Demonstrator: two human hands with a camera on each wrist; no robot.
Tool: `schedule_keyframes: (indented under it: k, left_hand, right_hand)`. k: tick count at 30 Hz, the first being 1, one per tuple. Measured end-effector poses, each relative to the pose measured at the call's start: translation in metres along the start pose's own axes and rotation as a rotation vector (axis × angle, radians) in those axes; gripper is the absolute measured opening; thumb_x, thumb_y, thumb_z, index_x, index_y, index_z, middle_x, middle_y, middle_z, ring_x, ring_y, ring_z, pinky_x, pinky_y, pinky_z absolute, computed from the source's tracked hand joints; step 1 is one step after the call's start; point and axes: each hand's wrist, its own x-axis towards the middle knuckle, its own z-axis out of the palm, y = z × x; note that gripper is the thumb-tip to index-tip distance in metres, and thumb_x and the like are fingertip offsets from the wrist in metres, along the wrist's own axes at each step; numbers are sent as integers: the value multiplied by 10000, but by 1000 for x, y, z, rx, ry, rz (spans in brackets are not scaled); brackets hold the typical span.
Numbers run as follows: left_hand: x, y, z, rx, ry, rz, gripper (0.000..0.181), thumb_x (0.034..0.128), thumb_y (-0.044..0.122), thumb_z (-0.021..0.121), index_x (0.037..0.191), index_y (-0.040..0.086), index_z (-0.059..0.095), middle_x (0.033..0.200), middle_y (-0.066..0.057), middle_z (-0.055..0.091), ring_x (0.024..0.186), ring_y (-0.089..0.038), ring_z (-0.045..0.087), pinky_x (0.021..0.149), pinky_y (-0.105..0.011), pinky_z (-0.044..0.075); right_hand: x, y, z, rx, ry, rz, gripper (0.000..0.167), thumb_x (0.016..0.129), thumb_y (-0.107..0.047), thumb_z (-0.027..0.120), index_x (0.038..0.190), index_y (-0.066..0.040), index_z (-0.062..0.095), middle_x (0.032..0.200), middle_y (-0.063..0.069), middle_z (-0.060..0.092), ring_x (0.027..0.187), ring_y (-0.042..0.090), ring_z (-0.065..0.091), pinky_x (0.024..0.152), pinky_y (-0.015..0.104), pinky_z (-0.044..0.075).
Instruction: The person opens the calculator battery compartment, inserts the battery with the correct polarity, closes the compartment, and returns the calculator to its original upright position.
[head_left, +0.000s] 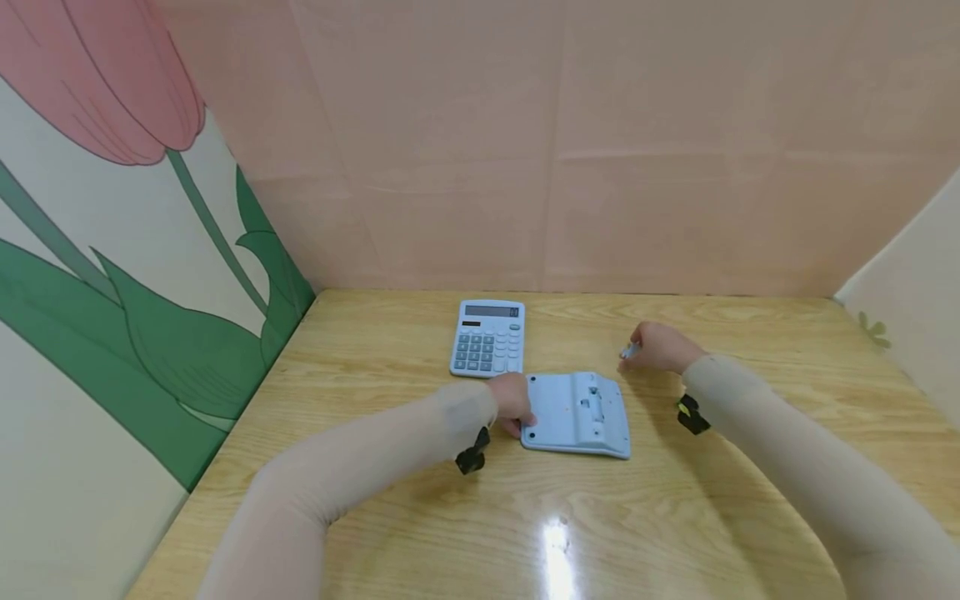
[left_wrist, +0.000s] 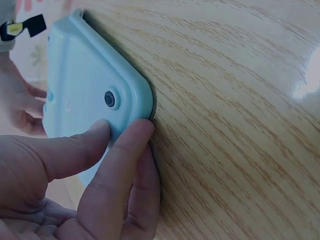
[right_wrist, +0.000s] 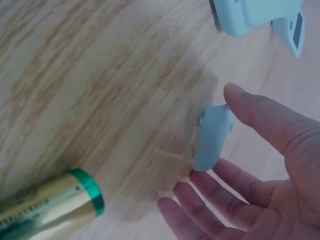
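Head view: left hand (head_left: 512, 397) pinches overturned calculator (head_left: 553, 410); right of it, right hand (head_left: 663, 346) pinches battery cover (right_wrist: 214, 141). Cover handling seems underway; next likely needs the calculator steady.

The pale blue calculator (head_left: 568, 412) lies face down, its back turned up and its left edge pinched in my left hand (head_left: 512, 397), close by a round dark foot (left_wrist: 109, 99). A thicker raised band (head_left: 586, 433) runs along the calculator's right side, with an open slot (head_left: 592, 403) in it; what sits inside is too small for me to tell. Beyond the calculator's far right corner, and apart from it, my right hand (head_left: 663, 347) holds the cover (right_wrist: 214, 140) by its two ends: a small, curved, pale blue piece with a little tab jutting from its edge.
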Motion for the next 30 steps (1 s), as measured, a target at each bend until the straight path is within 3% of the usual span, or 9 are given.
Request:
schedule_keyframes:
  k: [16,30]
  left_hand:
    - [-2,1,-1,0,11,10,198,897,127,700,948,-45,616,769,-129,689,578,-166,669,586,-228,589]
    - [-1,1,-1,5,-5,11,192,904,127,692,937,-45,613,732,-114,673,503,-127,610,538,-204,561]
  right_hand:
    - [3,-2,4,-47,-14,8,611,856,-291,731,1204,148,486,1132,285,583,954,340,584,829,474,531]
    - [0,-3,3,-49,-25,-11,645,867,-298,720,1218,175,458,1163,325,563,1006,399,584,890,529,520]
